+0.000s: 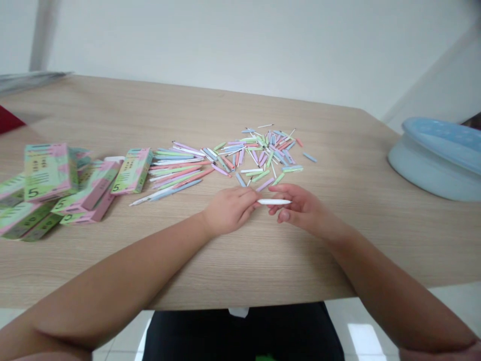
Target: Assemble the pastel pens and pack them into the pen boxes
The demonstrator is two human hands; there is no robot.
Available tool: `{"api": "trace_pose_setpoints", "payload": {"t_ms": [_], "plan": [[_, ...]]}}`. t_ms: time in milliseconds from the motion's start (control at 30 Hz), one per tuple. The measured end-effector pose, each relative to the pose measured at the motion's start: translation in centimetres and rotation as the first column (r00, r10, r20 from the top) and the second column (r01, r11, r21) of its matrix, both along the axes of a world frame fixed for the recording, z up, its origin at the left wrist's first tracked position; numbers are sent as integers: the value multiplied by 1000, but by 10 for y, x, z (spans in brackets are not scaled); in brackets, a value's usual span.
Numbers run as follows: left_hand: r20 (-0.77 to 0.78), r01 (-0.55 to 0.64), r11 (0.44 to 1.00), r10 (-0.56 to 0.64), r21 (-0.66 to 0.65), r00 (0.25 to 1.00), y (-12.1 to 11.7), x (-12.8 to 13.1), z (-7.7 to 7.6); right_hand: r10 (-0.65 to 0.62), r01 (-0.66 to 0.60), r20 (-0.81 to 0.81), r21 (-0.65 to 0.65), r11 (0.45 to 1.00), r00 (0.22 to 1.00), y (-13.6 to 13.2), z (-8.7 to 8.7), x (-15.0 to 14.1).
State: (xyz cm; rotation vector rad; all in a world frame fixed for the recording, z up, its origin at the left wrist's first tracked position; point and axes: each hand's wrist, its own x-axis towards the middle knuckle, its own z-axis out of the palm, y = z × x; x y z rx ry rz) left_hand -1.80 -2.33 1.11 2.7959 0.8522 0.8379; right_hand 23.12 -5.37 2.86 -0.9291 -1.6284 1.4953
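Note:
A white pen (274,201) lies level just above the table, its pointed end to the right. My left hand (233,209) is closed on the pen's left end. My right hand (300,208) is open around the pointed end, with thumb and fingers apart; whether a finger touches the pen from behind is hard to tell. Just beyond my hands spreads a loose heap of pen parts (263,150), short barrels and thin refills in green, purple, blue, red and white. Left of it, long assembled-looking pens (176,173) lie roughly side by side.
Green and pink boxes (50,173) marked 5 are piled at the left, and another such box (132,170) lies beside the long pens. A light blue round plastic stool or basin (432,160) stands at the right. The wooden table (195,265) ends before my lap.

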Motion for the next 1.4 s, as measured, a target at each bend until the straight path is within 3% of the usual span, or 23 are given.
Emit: {"api": "trace_pose_setpoints", "payload": {"t_ms": [133, 267, 367, 500, 567, 633, 700, 767, 833, 867, 900, 933, 967, 1000, 1067, 1133, 1167, 1200, 1267, 1300, 1333, 1367, 1400], "plan": [[172, 163, 918, -106, -361, 979, -3, 4, 0, -94, 75, 54, 285, 956, 994, 2, -10, -3], [288, 285, 768, -137, -573, 948, -10, 14, 1, -128, 104, 63, 294, 950, 990, 2, -18, -8], [263, 200, 820, -63, -536, 963, -14, 20, 0, -213, 202, 22, 245, 948, 977, 0, -17, -15], [102, -88, 933, 132, -350, 986, -17, 24, -4, -404, 408, -55, 115, 906, 913, 2, -19, -34], [96, -118, 928, 162, -353, 982, -16, 25, -6, -427, 433, -118, 30, 901, 897, 5, -23, -41], [197, -23, 879, 133, -477, 971, -16, 27, -8, -401, 405, -164, -6, 914, 901, 8, -26, -42], [354, 185, 702, 101, -687, 930, -16, 29, -7, -344, 351, -184, 9, 936, 921, 8, -25, -37], [481, 406, 364, 143, -839, 865, -17, 31, -3, -259, 268, -196, 22, 963, 946, 6, -21, -30], [529, 538, 14, 212, -843, 822, -20, 31, 3, -167, 173, -221, 10, 985, 961, 3, -15, -24], [535, 568, -107, 234, -816, 812, -22, 32, 6, -132, 136, -236, -2, 991, 963, 1, -13, -23], [535, 580, -184, 242, -794, 809, -24, 32, 8, -113, 114, -253, -13, 993, 961, 0, -11, -22], [534, 582, -214, 243, -785, 810, -26, 33, 10, -108, 105, -272, -24, 994, 956, 0, -10, -23], [531, 578, -189, 247, -794, 810, -27, 34, 11, -114, 108, -293, -36, 993, 949, -1, -11, -24], [529, 566, -97, 256, -818, 809, -29, 36, 10, -131, 122, -316, -47, 991, 940, 0, -11, -27], [528, 469, 261, 245, -844, 813, -31, 39, 7, -180, 171, -360, -57, 984, 915, 0, -14, -34], [481, 258, 640, 199, -724, 854, -32, 40, 3, -248, 248, -385, -51, 968, 889, 0, -17, -42], [429, 155, 756, 179, -636, 885, -32, 40, 1, -287, 293, -391, -47, 955, 874, 0, -18, -45], [377, 81, 821, 169, -566, 911, -32, 39, 0, -325, 335, -393, -45, 941, 860, -1, -18, -48], [340, 47, 847, 161, -529, 927, -31, 38, -1, -379, 389, -384, -56, 920, 842, -4, -18, -49], [368, 93, 818, 150, -567, 918, -31, 38, 0, -380, 385, -375, -67, 921, 845, -5, -17, -48], [423, 180, 750, 145, -636, 894, -31, 38, 2, -360, 357, -368, -80, 931, 857, -6, -16, -46], [488, 293, 629, 159, -720, 858, -31, 37, 4, -321, 309, -365, -92, 946, 874, -7, -14, -42], [540, 414, 451, 195, -791, 819, -31, 37, 7, -270, 249, -365, -102, 963, 891, -8, -13, -39]]}}
